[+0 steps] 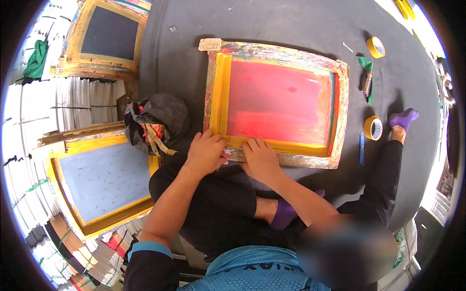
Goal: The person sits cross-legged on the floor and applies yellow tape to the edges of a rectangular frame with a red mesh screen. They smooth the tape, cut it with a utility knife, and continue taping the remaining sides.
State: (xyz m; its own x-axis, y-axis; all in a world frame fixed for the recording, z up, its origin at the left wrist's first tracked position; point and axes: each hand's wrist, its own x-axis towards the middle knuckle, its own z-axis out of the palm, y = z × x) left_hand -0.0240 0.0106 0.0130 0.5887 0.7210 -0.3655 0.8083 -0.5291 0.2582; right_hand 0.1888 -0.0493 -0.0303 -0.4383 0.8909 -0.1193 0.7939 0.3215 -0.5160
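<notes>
In front of me lies a paint-stained wooden screen printing frame [342, 114] with a red mesh [274, 104]. Yellow tape [223, 92] lines its inner edges at the left and near sides. My left hand [206, 151] is closed over the near left corner, fingers curled on the wood and tape. Beside it my right hand [261, 159] grips the near rail, its fingertips bent over onto the yellow tape. Both hands touch the frame. What lies under the fingers is hidden.
Right of the frame lie two yellow tape rolls [373, 128], a green cloth [371, 89] and a blue cutter [361, 149]. A black plastic bag [170, 114] sits left, near a grey-mesh frame [104, 179]. Another dark-mesh frame [109, 33] and stacked paper [73, 104] stand further left.
</notes>
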